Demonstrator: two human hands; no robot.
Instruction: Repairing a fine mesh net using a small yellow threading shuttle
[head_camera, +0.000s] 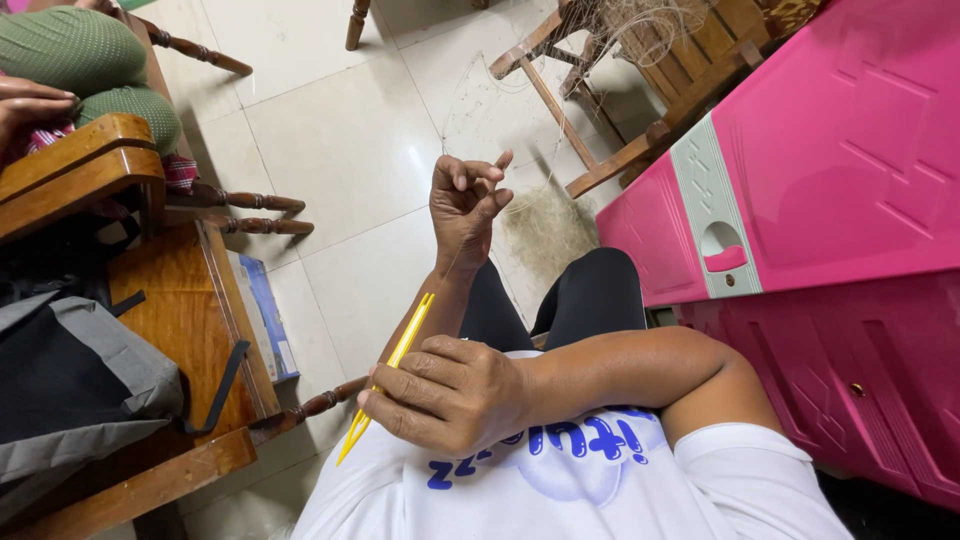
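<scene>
2 hands over tiled floor (340, 150): right hand (450, 392) grips yellow needle (392, 365), left hand (466, 203) pinches thin line.

bag (70, 390) on chair (190, 310), cabinet (840, 160) perhaps adjacent

The person wears a white short-sleeved shirt (620, 490) with blue lettering and black trousers (590, 295).

Pale glossy floor tiles (340, 150) fill the centre. A wooden chair (190, 330) stands at nine o'clock, a pink plastic cabinet (850, 170) at three, possibly another wooden chair (640, 80) at one.
</scene>
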